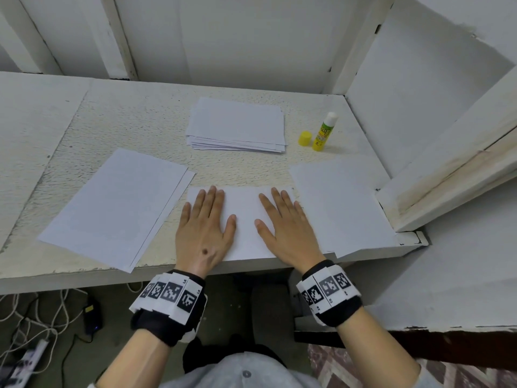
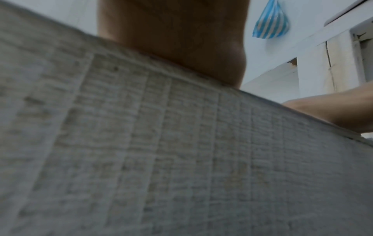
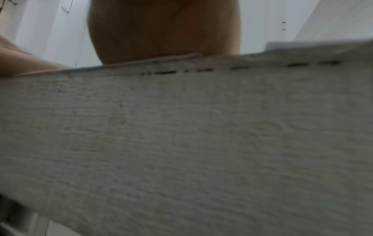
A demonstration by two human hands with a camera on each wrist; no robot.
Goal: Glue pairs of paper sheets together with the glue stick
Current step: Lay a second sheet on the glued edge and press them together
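The main risk is the two layers skewing: if the left hand (image 1: 205,231) and right hand (image 1: 288,233), both flat with fingers straight and spread, push outward unevenly, the top sheet may slide or wrinkle on the glue, and the uncapped glue stick (image 1: 324,132), standing far right beside its yellow cap (image 1: 305,138), could dry out. The pressed sheet (image 1: 244,217) lies at the near tabletop (image 1: 134,121) edge, white, flat and unmarked. A stack of paper (image 1: 236,124) sits farther back, with sheets to the left (image 1: 117,205) and right (image 1: 344,205).
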